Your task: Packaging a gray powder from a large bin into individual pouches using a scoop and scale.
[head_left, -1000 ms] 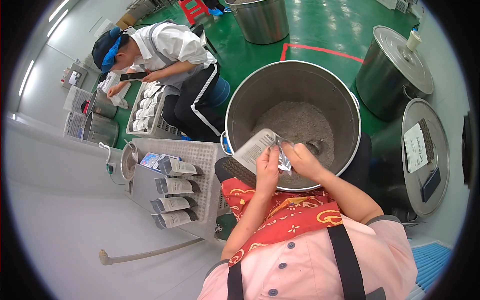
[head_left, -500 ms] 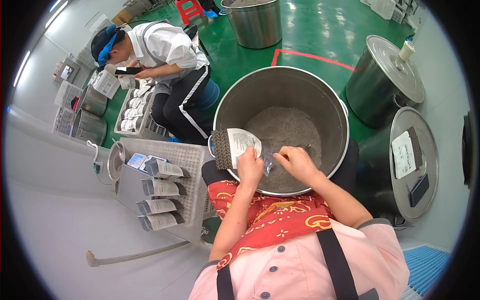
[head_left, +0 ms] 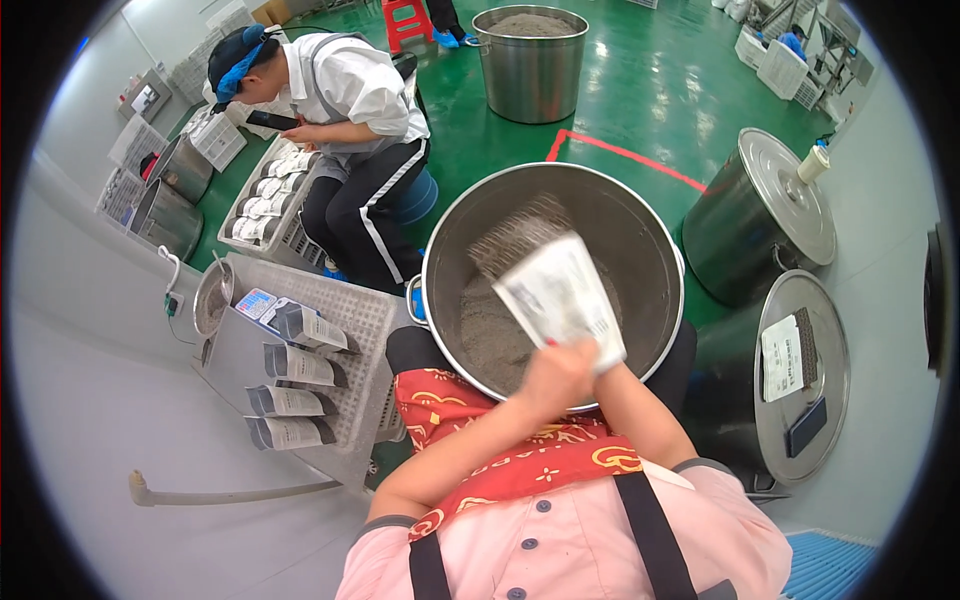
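A pouch (head_left: 560, 300) with a white label and a dark patterned end is tilted over the large steel pot (head_left: 452, 230), slightly smeared by motion. My left hand (head_left: 562, 378) is closed on its near end, in front of the pot's near rim. My right hand is hidden behind the pouch; only its wrist and forearm (head_left: 645, 410) show. Grey-brown powder (head_left: 490, 325) lies in the bottom of the pot, which stands between my knees.
At left, several filled pouches (head_left: 300, 365) stand on a crate-like stand (head_left: 362, 320) beside a scale (head_left: 262, 305) and a metal bowl (head_left: 214, 295). A seated person (head_left: 345, 90) holds a phone. Lidded steel drums (head_left: 775, 190) stand at right; another powder-filled pot (head_left: 530, 80) stands farther off.
The pouch has swung right, with its patterned end now pointing away over the pot. My left hand has moved right, and my right hand has gone behind the pouch. The view has shifted slightly.
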Demonstrator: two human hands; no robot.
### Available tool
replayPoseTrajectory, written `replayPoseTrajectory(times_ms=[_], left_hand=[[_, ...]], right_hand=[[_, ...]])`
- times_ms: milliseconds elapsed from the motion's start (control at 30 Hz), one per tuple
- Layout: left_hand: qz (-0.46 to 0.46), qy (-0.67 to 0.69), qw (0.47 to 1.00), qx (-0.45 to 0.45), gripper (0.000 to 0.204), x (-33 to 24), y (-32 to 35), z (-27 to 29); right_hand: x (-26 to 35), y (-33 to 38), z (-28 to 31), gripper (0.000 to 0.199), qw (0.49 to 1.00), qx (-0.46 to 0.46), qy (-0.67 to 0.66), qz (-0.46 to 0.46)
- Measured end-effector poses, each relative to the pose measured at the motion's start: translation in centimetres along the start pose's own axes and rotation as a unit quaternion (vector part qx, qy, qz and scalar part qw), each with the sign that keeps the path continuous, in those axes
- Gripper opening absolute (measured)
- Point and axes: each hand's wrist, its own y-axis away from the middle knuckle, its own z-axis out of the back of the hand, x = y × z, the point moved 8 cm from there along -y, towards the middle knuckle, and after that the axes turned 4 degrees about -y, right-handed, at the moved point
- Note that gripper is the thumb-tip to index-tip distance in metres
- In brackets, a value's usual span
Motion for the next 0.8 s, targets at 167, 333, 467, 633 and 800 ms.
replayPoseTrajectory(times_ms=[167,333,467,633,800], left_hand=[[-0.072,0.039,0.997,0.004,0.013,-3.3,-0.2,-0.3],[-0.095,0.019,0.995,-0.016,0.014,-4.8,0.0,0.7],[-0.096,0.018,0.995,-0.023,0.014,-4.6,0.4,0.5],[-0.105,0.146,0.982,0.052,0.015,-4.7,0.8,-0.5],[0.138,0.31,0.938,0.069,0.009,3.0,4.3,1.9]], right_hand=[[1.3,0.3,-1.5,0.034,0.999,0.013,0.025,0.031],[2.1,1.4,-2.2,0.035,0.997,0.012,0.044,0.055],[3.8,2.6,-1.9,0.036,0.996,0.007,0.055,0.073],[4.3,1.3,-3.6,0.036,0.993,0.01,0.07,0.098],[5.4,4.3,-7.6,0.036,0.999,0.0,0.049,0.018]])
